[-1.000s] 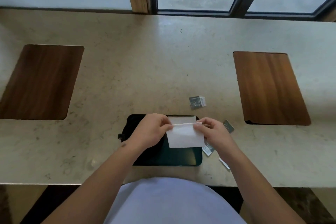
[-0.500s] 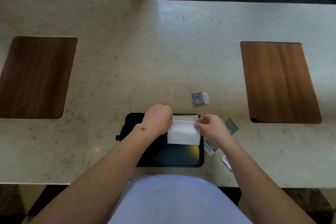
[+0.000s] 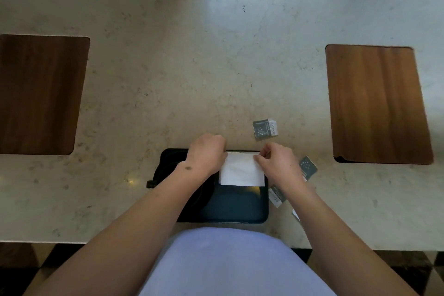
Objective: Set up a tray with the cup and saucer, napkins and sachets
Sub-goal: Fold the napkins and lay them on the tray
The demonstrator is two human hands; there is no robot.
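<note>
Over the tray's (image 3: 240, 209) far end, napkin (image 3: 241, 170) being pinched by left hand (image 3: 206, 155) and right hand (image 3: 276, 163), seemingly for squaring.

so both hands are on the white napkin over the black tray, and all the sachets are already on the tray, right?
Not quite. Both the left hand and right hand do pinch the white napkin over the black tray, but the sachets are not on it: the head view shows them lying on the stone counter, beyond and right of the tray.
</note>
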